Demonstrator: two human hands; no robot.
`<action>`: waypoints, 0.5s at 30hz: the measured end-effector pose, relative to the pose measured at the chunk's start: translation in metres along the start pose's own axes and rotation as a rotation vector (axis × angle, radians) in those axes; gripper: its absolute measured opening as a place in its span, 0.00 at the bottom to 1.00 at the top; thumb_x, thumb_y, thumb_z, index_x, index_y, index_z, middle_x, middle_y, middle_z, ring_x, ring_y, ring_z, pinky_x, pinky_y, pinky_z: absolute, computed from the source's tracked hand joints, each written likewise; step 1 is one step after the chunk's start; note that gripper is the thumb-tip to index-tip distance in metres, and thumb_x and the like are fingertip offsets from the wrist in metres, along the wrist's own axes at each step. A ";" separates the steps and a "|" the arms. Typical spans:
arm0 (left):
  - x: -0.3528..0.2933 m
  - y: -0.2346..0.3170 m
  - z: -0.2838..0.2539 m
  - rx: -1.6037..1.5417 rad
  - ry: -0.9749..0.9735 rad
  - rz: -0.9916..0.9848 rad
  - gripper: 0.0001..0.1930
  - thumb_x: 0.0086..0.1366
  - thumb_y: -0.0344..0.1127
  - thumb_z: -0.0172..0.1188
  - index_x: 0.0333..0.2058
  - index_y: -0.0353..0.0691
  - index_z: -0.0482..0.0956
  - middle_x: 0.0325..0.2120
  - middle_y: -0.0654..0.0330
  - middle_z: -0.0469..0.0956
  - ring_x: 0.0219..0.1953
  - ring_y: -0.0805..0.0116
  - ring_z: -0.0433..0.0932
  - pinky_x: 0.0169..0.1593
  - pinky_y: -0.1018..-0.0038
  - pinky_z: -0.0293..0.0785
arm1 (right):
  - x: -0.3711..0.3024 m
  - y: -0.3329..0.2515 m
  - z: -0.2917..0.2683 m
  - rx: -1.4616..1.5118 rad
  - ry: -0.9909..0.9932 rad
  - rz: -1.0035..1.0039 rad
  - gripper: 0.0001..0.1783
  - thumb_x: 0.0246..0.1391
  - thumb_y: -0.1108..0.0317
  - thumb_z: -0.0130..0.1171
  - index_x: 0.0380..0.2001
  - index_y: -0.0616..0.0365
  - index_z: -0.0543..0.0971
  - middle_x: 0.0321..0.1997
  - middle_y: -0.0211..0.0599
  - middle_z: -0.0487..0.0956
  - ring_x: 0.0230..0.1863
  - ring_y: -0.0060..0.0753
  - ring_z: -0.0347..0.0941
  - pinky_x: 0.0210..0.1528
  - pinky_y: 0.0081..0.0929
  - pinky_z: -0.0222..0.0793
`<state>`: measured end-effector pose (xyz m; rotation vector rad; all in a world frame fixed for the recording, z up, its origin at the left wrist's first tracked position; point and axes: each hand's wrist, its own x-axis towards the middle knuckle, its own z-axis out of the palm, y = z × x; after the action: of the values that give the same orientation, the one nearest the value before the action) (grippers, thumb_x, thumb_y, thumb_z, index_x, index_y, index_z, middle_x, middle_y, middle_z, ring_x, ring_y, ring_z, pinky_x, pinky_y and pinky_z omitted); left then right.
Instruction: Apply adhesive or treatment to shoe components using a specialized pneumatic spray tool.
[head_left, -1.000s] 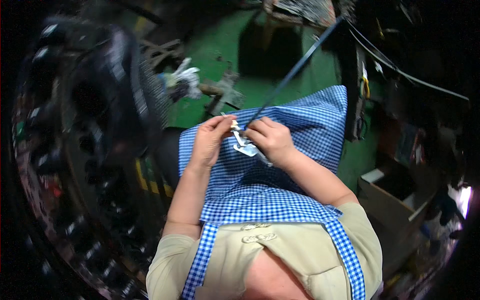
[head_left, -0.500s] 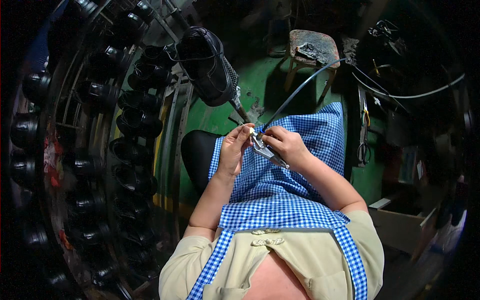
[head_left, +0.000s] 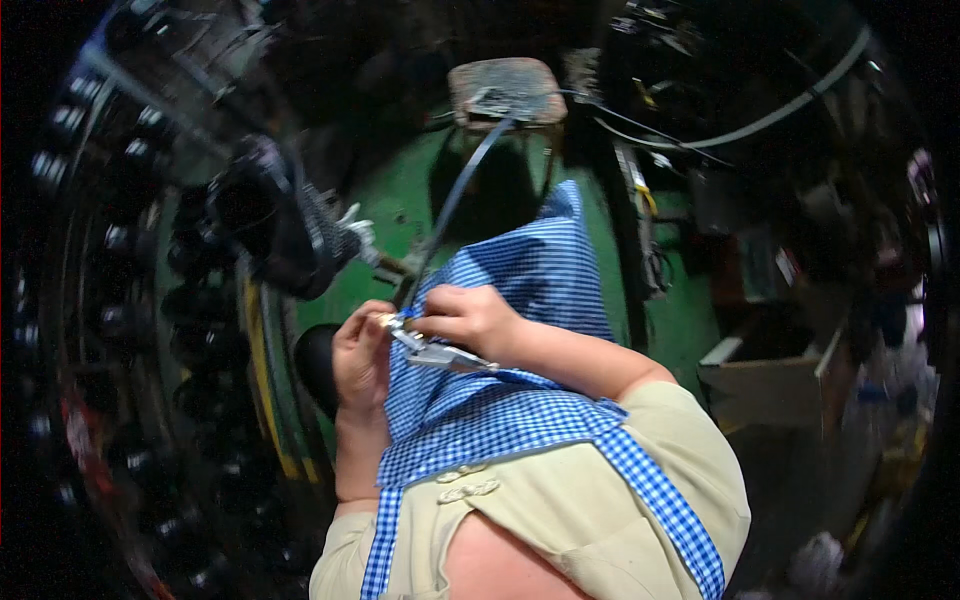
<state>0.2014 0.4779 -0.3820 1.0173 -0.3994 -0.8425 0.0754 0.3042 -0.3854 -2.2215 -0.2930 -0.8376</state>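
My left hand (head_left: 362, 360) is closed in a pinch on a small pale yellowish piece (head_left: 386, 320) at the upper end of a silver metal hand tool. That metal hand tool (head_left: 445, 358) has a long lever-like body and lies slantwise over my lap. My right hand (head_left: 468, 318) is closed on the tool near a blue fitting, its fingers curled and partly hidden. From there a blue-grey hose (head_left: 465, 185) runs up and away to the stool. What the fingertips grip is small and blurred.
A black shoe (head_left: 275, 225) sits on a stand at the left, beyond racks of dark shoes (head_left: 130, 240). Ahead stands a worn stool (head_left: 508, 85). Scissors and tools hang on a dark rail (head_left: 640, 230); an open box (head_left: 765, 385) is at the right. A checked apron (head_left: 510, 270) covers my lap.
The view has swung right, so the shoe, stool and hands appear farther left. My hands stay together at the tool, which now lies flatter. The picture is blurred by motion.
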 end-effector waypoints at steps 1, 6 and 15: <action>0.001 0.005 0.005 -0.001 -0.045 0.017 0.15 0.68 0.37 0.64 0.45 0.31 0.79 0.37 0.62 0.76 0.38 0.76 0.75 0.45 0.79 0.71 | 0.002 0.000 -0.003 0.049 0.059 -0.023 0.19 0.39 0.67 0.66 0.39 0.57 0.80 0.32 0.37 0.73 0.34 0.41 0.77 0.29 0.34 0.75; 0.014 -0.002 0.026 0.046 -0.203 0.216 0.16 0.66 0.43 0.66 0.41 0.34 0.80 0.35 0.60 0.71 0.39 0.71 0.70 0.45 0.75 0.67 | -0.002 0.001 -0.002 0.198 0.200 -0.032 0.18 0.41 0.64 0.72 0.35 0.59 0.81 0.29 0.38 0.74 0.28 0.40 0.76 0.26 0.30 0.71; 0.044 -0.018 0.031 -0.100 -0.050 0.025 0.19 0.70 0.48 0.60 0.43 0.37 0.74 0.34 0.64 0.72 0.37 0.76 0.75 0.43 0.78 0.73 | -0.001 0.020 -0.018 0.041 0.136 0.087 0.21 0.41 0.68 0.68 0.42 0.57 0.77 0.37 0.40 0.75 0.35 0.44 0.78 0.33 0.34 0.77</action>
<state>0.2012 0.4212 -0.3856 0.8992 -0.4075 -0.8584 0.0744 0.2774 -0.3880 -2.1123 -0.1466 -0.9218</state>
